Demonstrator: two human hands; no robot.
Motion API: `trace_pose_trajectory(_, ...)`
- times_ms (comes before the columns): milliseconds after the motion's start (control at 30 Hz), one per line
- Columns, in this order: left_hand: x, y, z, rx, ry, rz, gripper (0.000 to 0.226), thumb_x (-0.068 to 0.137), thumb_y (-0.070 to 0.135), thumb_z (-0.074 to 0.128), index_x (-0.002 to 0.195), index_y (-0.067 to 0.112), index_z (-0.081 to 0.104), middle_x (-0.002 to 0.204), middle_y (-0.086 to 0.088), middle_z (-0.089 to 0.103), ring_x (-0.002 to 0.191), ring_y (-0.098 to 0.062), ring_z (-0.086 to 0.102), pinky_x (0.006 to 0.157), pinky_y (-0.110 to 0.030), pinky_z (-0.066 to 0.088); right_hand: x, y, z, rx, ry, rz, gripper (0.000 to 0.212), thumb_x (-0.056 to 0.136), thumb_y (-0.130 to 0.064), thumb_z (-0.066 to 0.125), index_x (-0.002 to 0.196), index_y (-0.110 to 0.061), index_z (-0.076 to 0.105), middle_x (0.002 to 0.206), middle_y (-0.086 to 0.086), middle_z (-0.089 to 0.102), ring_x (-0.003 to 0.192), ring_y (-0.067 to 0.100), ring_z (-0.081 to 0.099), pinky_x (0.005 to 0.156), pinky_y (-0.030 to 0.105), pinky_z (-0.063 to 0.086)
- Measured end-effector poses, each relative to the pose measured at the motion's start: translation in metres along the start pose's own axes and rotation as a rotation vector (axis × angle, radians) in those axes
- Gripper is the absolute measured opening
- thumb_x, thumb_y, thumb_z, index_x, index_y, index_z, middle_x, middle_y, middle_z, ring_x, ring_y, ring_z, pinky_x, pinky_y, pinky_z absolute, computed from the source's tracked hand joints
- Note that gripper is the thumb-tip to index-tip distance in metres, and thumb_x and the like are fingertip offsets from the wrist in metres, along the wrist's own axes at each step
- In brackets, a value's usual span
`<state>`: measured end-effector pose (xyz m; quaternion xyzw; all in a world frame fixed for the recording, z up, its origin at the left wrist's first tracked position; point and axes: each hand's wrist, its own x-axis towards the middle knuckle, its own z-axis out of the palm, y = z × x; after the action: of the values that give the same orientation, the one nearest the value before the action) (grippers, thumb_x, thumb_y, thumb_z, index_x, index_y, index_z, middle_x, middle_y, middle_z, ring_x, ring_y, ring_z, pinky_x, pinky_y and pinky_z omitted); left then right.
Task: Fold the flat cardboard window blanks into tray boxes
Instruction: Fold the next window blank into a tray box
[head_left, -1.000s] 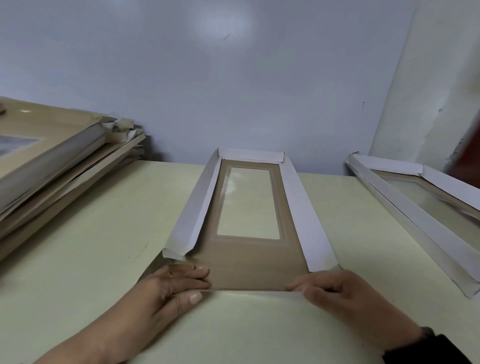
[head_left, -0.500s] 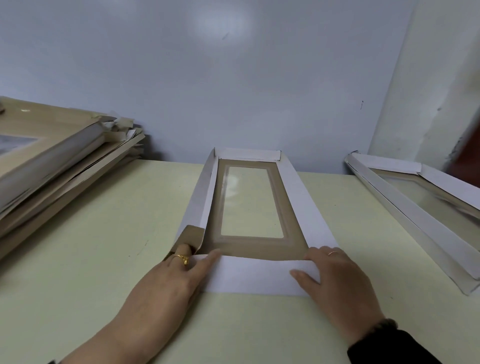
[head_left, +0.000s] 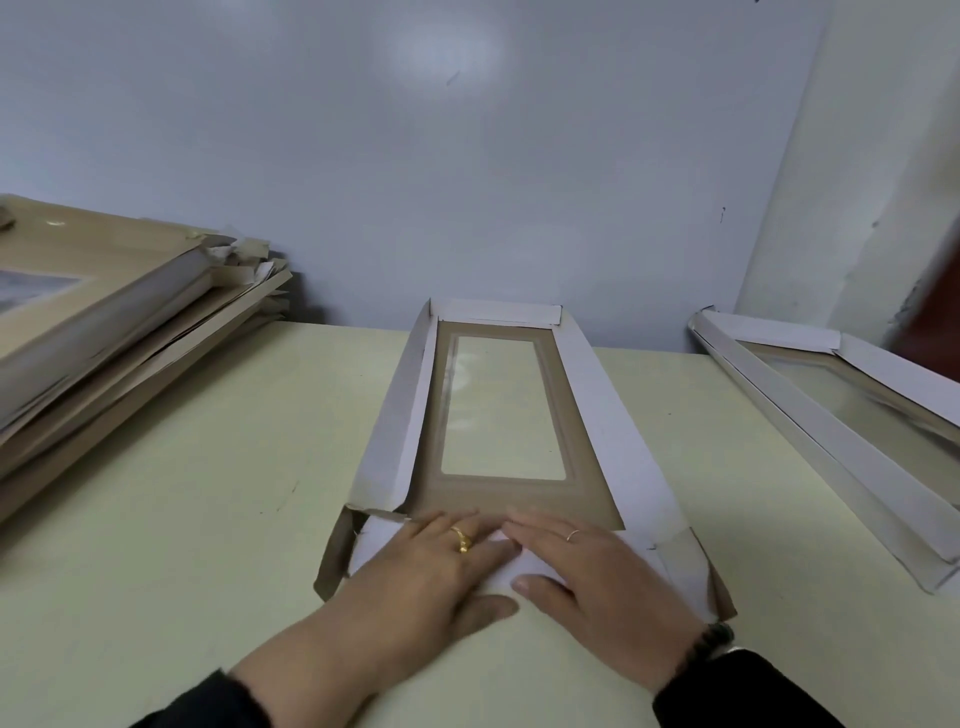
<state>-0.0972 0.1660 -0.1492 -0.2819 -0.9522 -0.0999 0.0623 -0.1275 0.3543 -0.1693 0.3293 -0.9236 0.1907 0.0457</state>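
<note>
the near end flap (head_left: 514, 564) of the window blank (head_left: 498, 410), mid-table (head_left: 182, 467), now lies folded inward; the left hand (head_left: 431, 566) and right hand (head_left: 597, 571), moved from its corners to the middle, press it with flat fingers; likely creasing the last wall.

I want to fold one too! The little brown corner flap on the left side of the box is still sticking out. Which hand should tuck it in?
Probably the left hand. It presses the near white flap right beside that loose brown corner tab; the right hand lies farther away.
</note>
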Motion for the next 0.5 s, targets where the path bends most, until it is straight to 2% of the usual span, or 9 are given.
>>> trace_pose_trajectory(33, 0.0, -0.01, 0.004, -0.103, -0.014, -0.038, 0.048, 0.094, 0.049, 0.041, 0.14, 0.037, 0.035, 0.15, 0.02, 0.021, 0.136, 0.004, 0.018, 0.108, -0.011, 0.011, -0.002, 0.004, 0.0, 0.002, -0.032, 0.012, 0.052, 0.094, -0.045, 0.041, 0.143, -0.032, 0.029, 0.148, -0.024, 0.022, 0.135, -0.009, 0.015, 0.112, 0.017, 0.013)
trace_pose_trajectory(100, -0.003, -0.024, 0.004, -0.278, -0.039, -0.121, 0.053, 0.089, 0.046, 0.054, 0.138, 0.039, 0.036, 0.146, 0.027, 0.019, 0.134, 0.011, 0.011, 0.105, -0.003, 0.006, -0.006, 0.011, -0.004, 0.007, -0.075, 0.037, 0.056, 0.092, -0.05, 0.043, 0.143, -0.035, 0.025, 0.144, -0.031, 0.015, 0.135, -0.012, 0.009, 0.113, 0.017, 0.011)
trace_pose_trajectory(200, -0.012, -0.039, 0.0, -0.406, -0.022, -0.215, 0.051, 0.083, 0.037, 0.065, 0.13, 0.038, 0.046, 0.138, 0.03, 0.025, 0.128, 0.016, 0.019, 0.094, 0.008, 0.007, -0.012, 0.023, -0.014, 0.044, -0.069, 0.086, 0.059, 0.087, -0.051, 0.052, 0.14, -0.036, 0.031, 0.135, -0.036, 0.014, 0.132, -0.015, 0.013, 0.109, 0.009, 0.011)
trace_pose_trajectory(300, -0.018, -0.047, -0.003, -0.46, 0.004, -0.254, 0.045, 0.081, 0.032, 0.069, 0.122, 0.038, 0.053, 0.131, 0.031, 0.033, 0.121, 0.019, 0.029, 0.093, 0.007, 0.017, -0.018, 0.031, -0.024, 0.153, -0.053, 0.13, 0.058, 0.08, -0.044, 0.066, 0.133, -0.034, 0.042, 0.129, -0.038, 0.024, 0.123, -0.022, 0.02, 0.099, -0.003, 0.011)
trace_pose_trajectory(400, -0.021, -0.048, -0.006, -0.494, 0.048, -0.25, 0.031, 0.083, 0.029, 0.066, 0.114, 0.031, 0.061, 0.121, 0.024, 0.041, 0.109, 0.018, 0.04, 0.09, 0.001, 0.029, -0.023, 0.036, -0.029, 0.262, 0.034, 0.176, 0.042, 0.075, -0.03, 0.075, 0.114, -0.035, 0.059, 0.12, -0.036, 0.042, 0.109, -0.031, 0.032, 0.09, -0.006, 0.02)
trace_pose_trajectory(500, -0.02, -0.047, -0.01, -0.509, 0.112, -0.233, 0.018, 0.089, 0.03, 0.056, 0.099, 0.023, 0.07, 0.099, 0.01, 0.051, 0.089, 0.001, 0.051, 0.075, -0.007, 0.038, -0.023, 0.038, -0.031, 0.393, 0.175, 0.23, 0.012, 0.076, -0.017, 0.073, 0.082, -0.026, 0.074, 0.097, -0.016, 0.065, 0.097, -0.008, 0.055, 0.082, 0.004, 0.038)
